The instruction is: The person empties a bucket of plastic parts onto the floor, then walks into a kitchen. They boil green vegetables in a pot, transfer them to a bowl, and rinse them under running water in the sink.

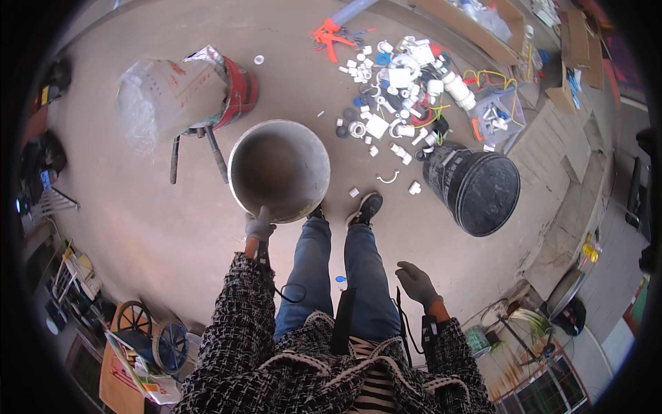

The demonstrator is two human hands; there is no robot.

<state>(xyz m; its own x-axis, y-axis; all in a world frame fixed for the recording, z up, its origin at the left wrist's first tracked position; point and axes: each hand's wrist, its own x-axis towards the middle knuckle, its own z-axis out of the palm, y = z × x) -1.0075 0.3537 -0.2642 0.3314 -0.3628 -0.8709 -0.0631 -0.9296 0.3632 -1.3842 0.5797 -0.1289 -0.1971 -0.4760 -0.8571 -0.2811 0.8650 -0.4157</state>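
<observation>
Concrete floor, bare and dusty, on which all items are set out

Grey metal basin, round and empty, is held up by its near rim, tilted toward the head camera, just ahead of the two black shoes

Black bucket is laid on its side to the right, mouth toward the camera, well apart from the basin

Red cylinder with a clear plastic bag over it is seen beyond and to the left

White pipe fittings are scattered in a heap at upper right, with an orange caulking gun beside them

Left hand, gloved grey, is closed on the basin's rim at one point only

Right hand, gloved, is held loosely spread beside the right thigh, nothing gripped

Risk noted: a basin held by a single pinch at the rim is judged liable to swing or slip from the glove, onto the shoes; loose fittings near the feet are a likely trip hazard
</observation>
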